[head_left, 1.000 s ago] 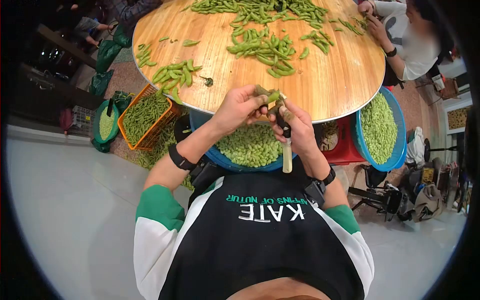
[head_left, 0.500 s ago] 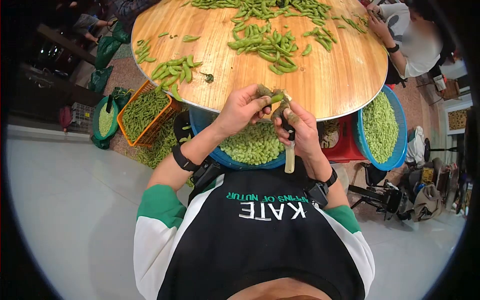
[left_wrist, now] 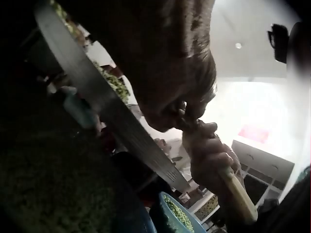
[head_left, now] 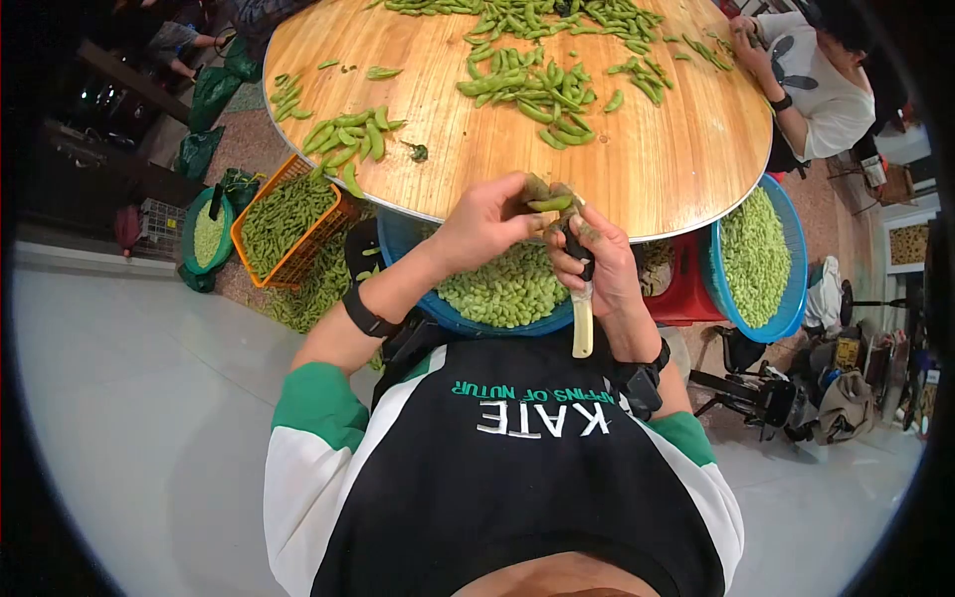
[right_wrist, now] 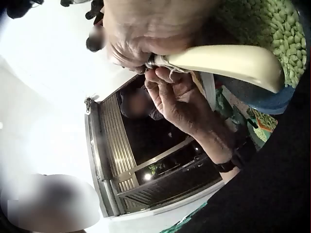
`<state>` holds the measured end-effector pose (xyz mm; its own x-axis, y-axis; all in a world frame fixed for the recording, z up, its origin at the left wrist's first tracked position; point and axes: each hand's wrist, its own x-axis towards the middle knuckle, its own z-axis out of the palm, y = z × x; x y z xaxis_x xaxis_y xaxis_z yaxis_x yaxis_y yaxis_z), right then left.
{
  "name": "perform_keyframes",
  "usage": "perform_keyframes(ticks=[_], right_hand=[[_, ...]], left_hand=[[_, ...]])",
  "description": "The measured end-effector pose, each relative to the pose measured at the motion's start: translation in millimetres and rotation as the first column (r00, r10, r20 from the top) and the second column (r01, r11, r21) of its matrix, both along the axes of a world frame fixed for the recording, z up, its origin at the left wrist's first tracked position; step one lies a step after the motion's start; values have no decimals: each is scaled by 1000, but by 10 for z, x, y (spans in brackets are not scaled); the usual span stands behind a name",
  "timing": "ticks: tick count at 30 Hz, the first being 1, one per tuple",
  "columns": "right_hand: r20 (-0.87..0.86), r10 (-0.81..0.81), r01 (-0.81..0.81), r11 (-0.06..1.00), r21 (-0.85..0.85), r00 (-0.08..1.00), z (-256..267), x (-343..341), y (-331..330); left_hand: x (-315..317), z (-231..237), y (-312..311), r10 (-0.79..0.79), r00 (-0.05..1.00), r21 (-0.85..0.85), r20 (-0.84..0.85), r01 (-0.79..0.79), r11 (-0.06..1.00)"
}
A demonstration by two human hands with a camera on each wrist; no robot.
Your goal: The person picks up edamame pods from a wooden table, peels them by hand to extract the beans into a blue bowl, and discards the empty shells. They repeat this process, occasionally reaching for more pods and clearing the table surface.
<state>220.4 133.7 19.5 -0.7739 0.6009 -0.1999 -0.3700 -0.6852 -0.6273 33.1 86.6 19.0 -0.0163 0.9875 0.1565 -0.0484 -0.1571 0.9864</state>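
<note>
In the head view both hands meet just inside the table's near edge, above a blue basin point(head_left: 547, 325) of shelled beans point(head_left: 502, 289). My left hand point(head_left: 484, 227) pinches a green bean pod point(head_left: 549, 203) between thumb and fingertips. Close against it, my right hand point(head_left: 607, 257) grips a tool with a smooth cream handle point(head_left: 583, 328) that points back toward my body. A dark section of the tool runs up between the right fingers, and its far end is hidden there. The right wrist view shows the handle point(right_wrist: 228, 65) jutting from the fist, the left fingertips touching the right ones.
Several heaps of pods point(head_left: 532, 85) lie on the round wooden table point(head_left: 438, 119). An orange crate point(head_left: 284, 274) of pods stands at left, beside a green basin point(head_left: 191, 234). At right is another blue basin point(head_left: 799, 264). A person point(head_left: 821, 85) sits at the far right.
Both hands have shifted slightly, the left wrist turning so its back shows more. The pod now lies flatter across the fingertips, and the tool's handle has moved a little right and toward my body.
</note>
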Motion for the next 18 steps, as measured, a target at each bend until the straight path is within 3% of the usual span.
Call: perform_keyframes(ticks=[1, 2, 3, 5, 6, 8, 9, 11, 12, 14, 16, 18], right_hand=[[2, 2, -2, 1000, -3, 1000, -10, 10, -3], [-12, 26, -27, 999, -43, 1000, -19, 14, -13], [-28, 48, -50, 995, -80, 998, -26, 15, -18], [-41, 71, -75, 991, -107, 997, -40, 20, -9], [-55, 91, -97, 986, -135, 994, -44, 25, -11], [-64, 91, -99, 986, -135, 994, -17, 23, -29], [-73, 95, -104, 986, -133, 993, -5, 16, -40], [-66, 86, -92, 991, -99, 994, 8, 16, -64], [-59, 74, -78, 995, -65, 996, 17, 17, -65], [-47, 56, -58, 998, -35, 997, 30, 26, -67], [-36, 43, -43, 999, -5, 998, 28, 23, -71], [262, -135, 2, 891, 454, 955, 10, 7, -89]], left_hand=[[8, 47, -12, 121, 942, 257, -314, -38, 966], [-35, 111, -38, 249, 788, 380, -563, -21, 925], [-52, 137, -63, 251, 787, 378, -563, -24, 925], [-74, 172, -76, 382, 577, 518, -722, 84, 851], [-79, 188, -84, 382, 577, 519, -722, 86, 851], [-84, 202, -107, 259, 719, 428, -645, 59, 902], [-82, 182, -115, 259, 718, 426, -646, 58, 903], [-72, 132, -109, 160, 860, 301, -484, -8, 953], [-52, 174, -117, 161, 860, 303, -484, -8, 953], [14, 277, -172, 25, 999, -129, -47, -31, 991], [65, 250, -175, 56, 993, -99, -103, -66, 993], [82, 172, -168, 89, 983, -69, -159, -101, 992]])
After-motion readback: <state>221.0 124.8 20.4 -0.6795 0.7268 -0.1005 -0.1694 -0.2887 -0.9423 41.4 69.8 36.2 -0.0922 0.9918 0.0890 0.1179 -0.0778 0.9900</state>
